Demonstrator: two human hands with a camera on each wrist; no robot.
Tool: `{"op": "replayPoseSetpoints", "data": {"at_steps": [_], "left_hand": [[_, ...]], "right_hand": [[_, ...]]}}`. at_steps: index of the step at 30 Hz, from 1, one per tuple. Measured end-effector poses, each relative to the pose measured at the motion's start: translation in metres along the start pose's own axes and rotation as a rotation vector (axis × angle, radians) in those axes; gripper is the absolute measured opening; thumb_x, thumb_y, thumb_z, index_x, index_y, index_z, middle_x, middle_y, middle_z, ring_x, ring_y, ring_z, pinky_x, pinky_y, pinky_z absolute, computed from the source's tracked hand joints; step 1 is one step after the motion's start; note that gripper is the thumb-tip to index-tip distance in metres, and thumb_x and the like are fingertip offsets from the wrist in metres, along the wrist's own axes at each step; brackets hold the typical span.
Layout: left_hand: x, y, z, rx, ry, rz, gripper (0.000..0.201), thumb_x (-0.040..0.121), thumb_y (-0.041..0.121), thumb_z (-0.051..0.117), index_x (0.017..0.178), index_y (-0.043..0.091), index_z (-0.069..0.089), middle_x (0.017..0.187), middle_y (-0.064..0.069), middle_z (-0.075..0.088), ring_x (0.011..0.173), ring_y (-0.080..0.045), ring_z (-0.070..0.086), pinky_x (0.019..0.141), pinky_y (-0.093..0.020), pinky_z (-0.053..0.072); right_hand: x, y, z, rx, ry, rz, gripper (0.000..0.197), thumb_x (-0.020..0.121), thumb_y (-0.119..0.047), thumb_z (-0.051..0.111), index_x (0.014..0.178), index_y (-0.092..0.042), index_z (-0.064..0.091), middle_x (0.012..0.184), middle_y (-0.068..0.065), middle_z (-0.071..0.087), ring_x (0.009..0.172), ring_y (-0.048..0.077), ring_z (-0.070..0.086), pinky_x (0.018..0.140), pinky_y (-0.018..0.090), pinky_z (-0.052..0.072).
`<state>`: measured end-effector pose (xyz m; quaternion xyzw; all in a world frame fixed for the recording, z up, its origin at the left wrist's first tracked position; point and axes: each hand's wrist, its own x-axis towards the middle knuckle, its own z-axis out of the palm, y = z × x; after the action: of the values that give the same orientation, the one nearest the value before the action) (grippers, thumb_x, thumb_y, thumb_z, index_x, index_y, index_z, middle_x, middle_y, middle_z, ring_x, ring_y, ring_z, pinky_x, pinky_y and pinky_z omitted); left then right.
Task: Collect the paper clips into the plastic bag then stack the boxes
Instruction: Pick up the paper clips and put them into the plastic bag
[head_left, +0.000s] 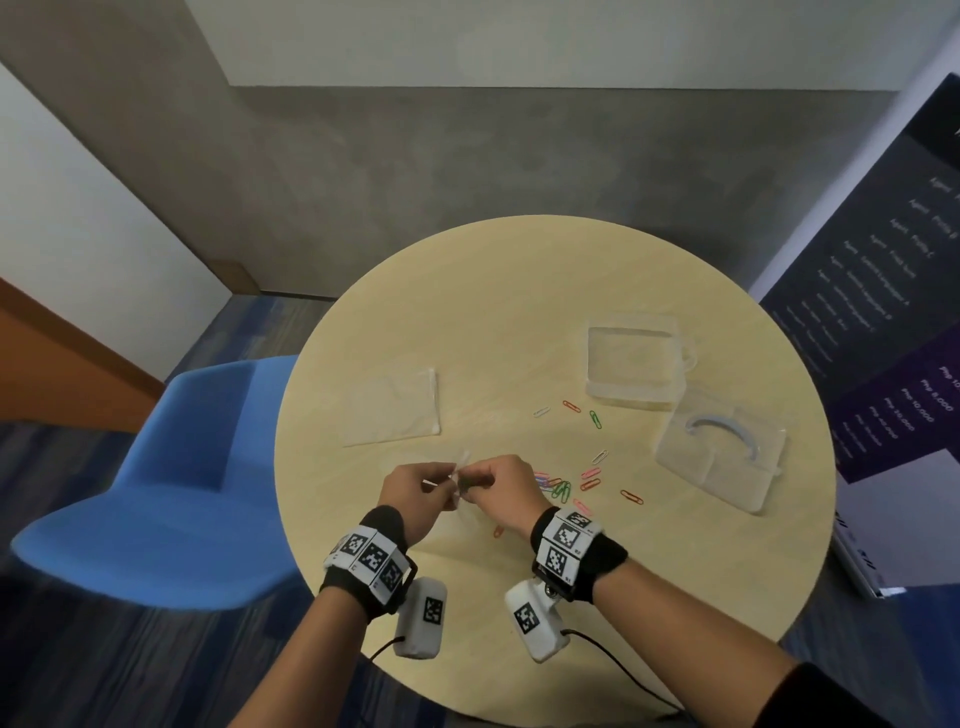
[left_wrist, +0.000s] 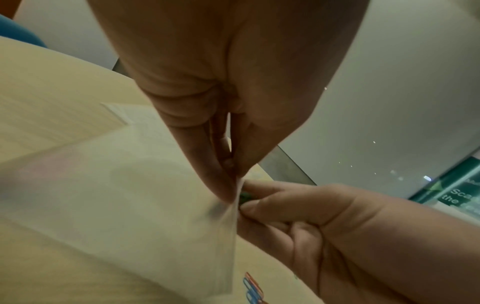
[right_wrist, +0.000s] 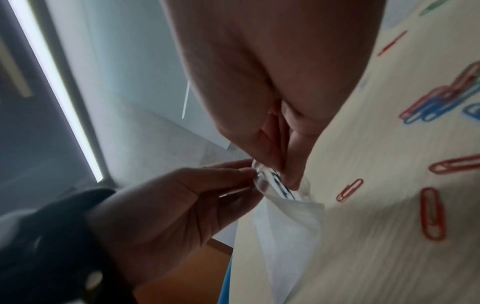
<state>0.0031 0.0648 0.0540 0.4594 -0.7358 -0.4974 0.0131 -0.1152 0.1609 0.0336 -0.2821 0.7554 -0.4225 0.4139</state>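
Note:
My left hand (head_left: 451, 480) pinches the top edge of a small clear plastic bag (left_wrist: 130, 195), which hangs just above the round table (head_left: 519, 291). My right hand (head_left: 468, 483) meets it at the bag's mouth and pinches dark green paper clips (left_wrist: 244, 198) between thumb and fingers. In the right wrist view the right hand (right_wrist: 288, 176) pushes the clips into the bag (right_wrist: 285, 216). Several coloured paper clips (head_left: 563, 486) lie scattered right of my hands. Two clear plastic boxes stand at the right: one farther back (head_left: 631, 361), one nearer (head_left: 722, 457).
A second flat clear bag (head_left: 392, 408) lies on the table beyond my left hand. A blue chair (head_left: 171, 483) stands at the table's left. A dark banner (head_left: 883, 312) leans at the right. Loose red clips (right_wrist: 431, 214) lie close under my right hand.

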Motion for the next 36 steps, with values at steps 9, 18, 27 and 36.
{"op": "replayPoseSetpoints", "data": {"at_steps": [9, 18, 27, 36], "left_hand": [[0.011, -0.010, -0.017, -0.008, 0.119, -0.070, 0.027, 0.090, 0.012, 0.060, 0.115, 0.014, 0.071, 0.081, -0.004, 0.077, 0.078, -0.016, 0.074, 0.084, -0.030, 0.055], [0.009, -0.032, -0.033, -0.132, 0.170, -0.120, 0.026, 0.088, 0.004, 0.060, 0.111, 0.006, 0.072, 0.081, -0.006, 0.074, 0.077, -0.023, 0.075, 0.090, -0.039, 0.057], [0.008, -0.035, -0.017, -0.124, 0.129, -0.109, 0.029, 0.087, 0.005, 0.059, 0.114, 0.008, 0.071, 0.084, -0.007, 0.076, 0.075, -0.020, 0.076, 0.090, -0.038, 0.057], [0.012, -0.016, 0.008, -0.058, 0.050, -0.080, 0.029, 0.087, 0.011, 0.061, 0.114, 0.014, 0.071, 0.082, -0.003, 0.077, 0.076, -0.016, 0.075, 0.088, -0.034, 0.057]], "right_hand": [[0.004, -0.012, -0.010, 0.079, 0.030, -0.235, 0.022, 0.089, 0.002, 0.059, 0.105, -0.005, 0.073, 0.088, 0.016, 0.074, 0.071, 0.021, 0.072, 0.064, 0.025, 0.061], [0.010, 0.077, -0.004, -1.324, -0.454, -0.607, 0.060, 0.102, -0.023, 0.034, 0.153, -0.005, 0.008, 0.162, 0.013, 0.001, 0.149, 0.029, 0.007, 0.119, 0.050, 0.012], [-0.003, 0.100, -0.074, -1.425, -0.266, -0.316, 0.061, 0.103, -0.032, 0.028, 0.153, -0.011, 0.000, 0.162, 0.012, -0.010, 0.146, 0.042, -0.002, 0.115, 0.062, 0.014], [-0.014, 0.094, -0.076, -1.344, -0.202, -0.448, 0.032, 0.074, 0.006, 0.071, 0.106, 0.002, 0.067, 0.112, 0.017, 0.066, 0.096, 0.028, 0.062, 0.067, 0.033, 0.060]]}}
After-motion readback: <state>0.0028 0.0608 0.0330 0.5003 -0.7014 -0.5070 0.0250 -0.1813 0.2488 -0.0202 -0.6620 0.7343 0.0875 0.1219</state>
